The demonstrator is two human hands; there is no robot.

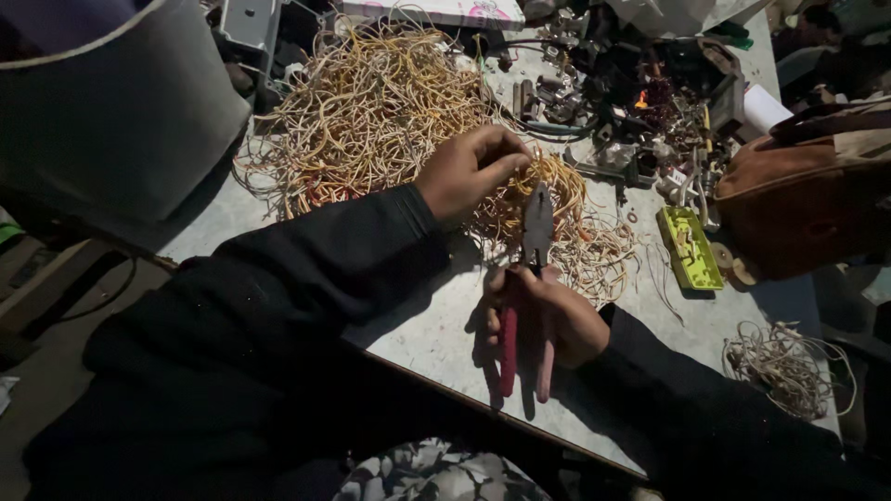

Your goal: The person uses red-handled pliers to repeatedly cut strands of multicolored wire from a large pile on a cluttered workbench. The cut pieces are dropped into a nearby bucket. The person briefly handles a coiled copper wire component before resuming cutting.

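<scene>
red-handled pliers (529, 306), upright, nose in tangled yellow wires (548, 199)

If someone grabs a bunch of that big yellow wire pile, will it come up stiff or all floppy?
Probably floppy: the wire pile is thin curling strands. Likely tangled too, so the left hand may drag up neighbouring loops. It looks light.

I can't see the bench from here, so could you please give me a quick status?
Left hand pinching wires in the pile. Right hand gripping pliers, nose at the wires. Scrap parts behind.
</scene>
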